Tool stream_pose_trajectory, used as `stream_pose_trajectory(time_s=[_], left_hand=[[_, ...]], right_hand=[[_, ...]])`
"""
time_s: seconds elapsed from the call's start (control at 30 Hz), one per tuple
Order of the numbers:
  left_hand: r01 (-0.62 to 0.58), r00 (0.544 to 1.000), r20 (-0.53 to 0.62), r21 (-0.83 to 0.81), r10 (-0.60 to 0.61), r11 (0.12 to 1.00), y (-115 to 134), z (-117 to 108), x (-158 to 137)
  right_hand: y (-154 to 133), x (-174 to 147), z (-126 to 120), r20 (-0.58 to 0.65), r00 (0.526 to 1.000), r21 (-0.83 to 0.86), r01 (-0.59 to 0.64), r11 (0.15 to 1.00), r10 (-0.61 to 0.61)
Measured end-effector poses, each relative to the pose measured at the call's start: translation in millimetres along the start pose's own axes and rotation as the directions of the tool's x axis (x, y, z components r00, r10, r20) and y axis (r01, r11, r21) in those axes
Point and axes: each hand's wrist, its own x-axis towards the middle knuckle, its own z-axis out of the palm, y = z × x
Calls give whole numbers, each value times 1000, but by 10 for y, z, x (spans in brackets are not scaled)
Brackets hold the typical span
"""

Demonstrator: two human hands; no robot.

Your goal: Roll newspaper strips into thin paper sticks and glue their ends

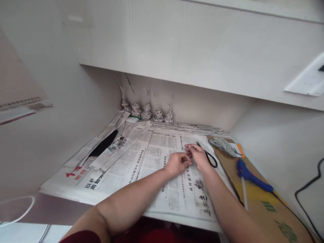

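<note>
Over newspaper sheets (152, 152) spread on the work surface, my two hands meet, fingertips close together. My left hand (177, 163) is closed in a pinch, with the thumb and index finger toward my right hand. Curled fingers also bring my right hand (197, 156) to a pinch beside it. Whatever is between the fingertips is too small or hidden to make out. Just right of my right hand, a black loop handle (212, 160), seemingly of scissors, lies on the paper.
Several woven paper gourd shapes (146, 112) stand along the back wall, left of thin rolled paper sticks (192, 129). Cut newspaper strips (101, 135) and a black blade-like object (105, 143) lie left. A blue glue gun (254, 177) rests on cardboard (263, 212) at right. An overhanging panel (177, 44) sits above.
</note>
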Motion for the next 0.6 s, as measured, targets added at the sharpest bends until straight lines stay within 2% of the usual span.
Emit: stream_pose_trajectory(time_s=[0.1,0.27,0.47,0.6], left_hand=[[12,1000,-19,-44,-13,999,11,-14,0],[17,999,-26,-83,-20,996,-20,-32,-2],[72,997,-30,-128,-76,989,-10,-33,7],[36,999,-23,-152,-40,988,28,-44,-9]], right_hand=[[43,-66,-29,6,995,-83,96,992,-96],[104,-123,-44,85,969,-226,246,943,-232],[138,-77,-70,108,965,-230,260,938,-241],[169,-28,-54,81,966,-227,259,939,-247]])
